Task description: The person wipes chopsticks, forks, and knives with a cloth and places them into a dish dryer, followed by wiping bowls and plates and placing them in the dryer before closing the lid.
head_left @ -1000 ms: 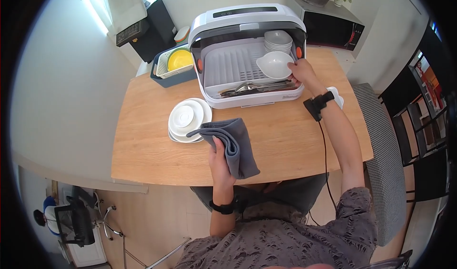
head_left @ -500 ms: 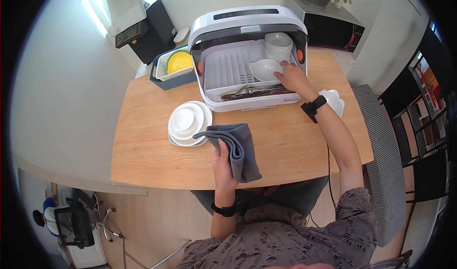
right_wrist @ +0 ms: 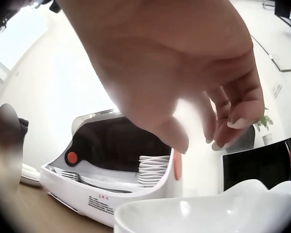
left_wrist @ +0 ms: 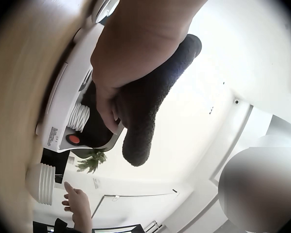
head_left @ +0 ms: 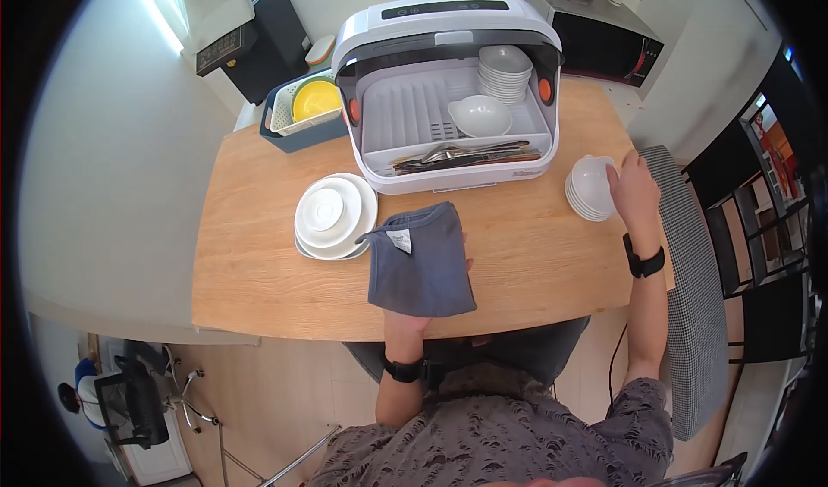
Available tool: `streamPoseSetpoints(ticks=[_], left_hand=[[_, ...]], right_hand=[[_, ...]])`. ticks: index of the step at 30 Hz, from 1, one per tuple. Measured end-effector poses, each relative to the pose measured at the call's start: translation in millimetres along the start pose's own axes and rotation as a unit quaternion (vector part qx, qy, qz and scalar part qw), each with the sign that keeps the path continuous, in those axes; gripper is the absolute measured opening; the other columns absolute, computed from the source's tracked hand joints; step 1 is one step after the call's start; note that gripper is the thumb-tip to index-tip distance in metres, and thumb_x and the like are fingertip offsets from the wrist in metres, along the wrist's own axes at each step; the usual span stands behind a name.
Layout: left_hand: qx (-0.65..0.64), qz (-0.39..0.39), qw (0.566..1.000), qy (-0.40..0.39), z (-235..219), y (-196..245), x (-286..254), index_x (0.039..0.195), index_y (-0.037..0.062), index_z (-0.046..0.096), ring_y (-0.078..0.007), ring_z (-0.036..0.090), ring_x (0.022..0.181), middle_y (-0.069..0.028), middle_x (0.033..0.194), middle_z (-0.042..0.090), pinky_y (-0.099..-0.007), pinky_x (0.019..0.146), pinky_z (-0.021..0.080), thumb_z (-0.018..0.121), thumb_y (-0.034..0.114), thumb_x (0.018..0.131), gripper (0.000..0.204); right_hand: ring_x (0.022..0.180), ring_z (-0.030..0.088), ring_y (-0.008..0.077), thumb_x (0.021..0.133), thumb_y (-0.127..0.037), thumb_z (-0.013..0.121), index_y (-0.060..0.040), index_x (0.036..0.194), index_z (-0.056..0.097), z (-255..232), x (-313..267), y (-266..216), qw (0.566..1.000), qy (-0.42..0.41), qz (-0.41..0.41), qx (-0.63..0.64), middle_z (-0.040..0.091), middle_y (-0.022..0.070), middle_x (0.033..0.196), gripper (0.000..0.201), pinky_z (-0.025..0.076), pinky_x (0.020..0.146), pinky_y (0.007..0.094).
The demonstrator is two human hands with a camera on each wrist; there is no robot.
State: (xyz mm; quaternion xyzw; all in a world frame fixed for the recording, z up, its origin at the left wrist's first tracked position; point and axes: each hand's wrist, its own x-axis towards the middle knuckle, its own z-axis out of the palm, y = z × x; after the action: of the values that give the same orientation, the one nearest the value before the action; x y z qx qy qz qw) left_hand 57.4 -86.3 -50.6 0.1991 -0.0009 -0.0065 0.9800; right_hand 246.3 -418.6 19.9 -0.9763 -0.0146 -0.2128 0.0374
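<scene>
A folded grey-blue cloth (head_left: 421, 267) is held by my left hand (head_left: 405, 324), mostly hidden beneath it in the head view; fingers grip its edge in the left wrist view. My right hand (head_left: 636, 195) hovers beside a stack of white bowls (head_left: 586, 198) at the table's right side. In the right wrist view its fingers are loosely bent, with a gap to the thumb, above the top bowl (right_wrist: 194, 213). A single white bowl (head_left: 480, 118) sits inside the white dish cabinet (head_left: 448, 185), in front of another bowl stack (head_left: 504, 75) and behind cutlery (head_left: 466, 156).
White plates (head_left: 326, 215) are stacked at the table's left. Behind them a blue bin (head_left: 302, 135) holds a white basket with a yellow bowl (head_left: 316, 99). A microwave (head_left: 602, 51) stands at the back right, and a checked bench (head_left: 690, 297) lines the right edge.
My right hand has let go of the bowl in the cabinet and moved right to the bowls on the table. The cloth in my left hand has turned, showing its flat side and label.
</scene>
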Motion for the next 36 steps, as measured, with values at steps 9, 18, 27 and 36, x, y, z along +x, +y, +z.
streamPoseSetpoints(ticks=[9, 18, 27, 36], left_hand=[[-0.153, -0.039, 0.987, 0.024, -15, -16, 0, 0.147, 0.0043, 0.039, -0.0360, 0.046, 0.134, -0.0169, 0.148, 0.046, -0.0580, 0.111, 0.038, 0.037, 0.041, 0.106, 0.055], [-0.113, -0.042, 0.991, 0.065, -31, -21, -2, 0.146, 0.0061, 0.042, -0.0346, 0.047, 0.135, -0.0148, 0.148, 0.047, -0.0564, 0.113, 0.037, 0.036, 0.043, 0.106, 0.055], [-0.130, -0.087, 0.988, 0.010, -10, -48, 6, 0.145, 0.0080, 0.045, -0.0310, 0.049, 0.133, -0.0099, 0.145, 0.051, -0.0519, 0.113, 0.038, 0.037, 0.050, 0.105, 0.058], [0.196, 0.006, 0.969, 0.151, 29, -49, 12, 0.126, 0.0021, 0.056, -0.0210, 0.065, 0.105, -0.0100, 0.117, 0.065, -0.0331, 0.088, 0.054, 0.067, 0.022, 0.097, 0.037]], right_hand=[[0.073, 0.069, 0.0394, 0.093, -0.035, 0.061, 0.0072, 0.081, 0.068, 21, -28, 45, 0.988, -0.144, 0.046, 0.026, 0.067, 0.0276, 0.076, 0.044, 0.055, 0.065, 0.0473], [0.062, 0.063, 0.0399, 0.096, -0.022, 0.056, 0.0068, 0.075, 0.063, -15, -33, 32, 0.991, -0.070, 0.077, 0.088, 0.061, 0.0260, 0.069, 0.036, 0.046, 0.056, 0.0454], [0.064, 0.062, 0.0417, 0.096, -0.018, 0.059, 0.0021, 0.080, 0.061, -38, -99, -69, 0.962, -0.008, 0.016, 0.272, 0.062, 0.0226, 0.069, 0.026, 0.047, 0.057, 0.0458], [0.062, 0.066, 0.0340, 0.091, -0.024, 0.069, -0.0004, 0.086, 0.064, -48, -146, -117, 0.906, -0.178, -0.095, 0.372, 0.067, 0.0158, 0.074, 0.024, 0.050, 0.057, 0.0426]])
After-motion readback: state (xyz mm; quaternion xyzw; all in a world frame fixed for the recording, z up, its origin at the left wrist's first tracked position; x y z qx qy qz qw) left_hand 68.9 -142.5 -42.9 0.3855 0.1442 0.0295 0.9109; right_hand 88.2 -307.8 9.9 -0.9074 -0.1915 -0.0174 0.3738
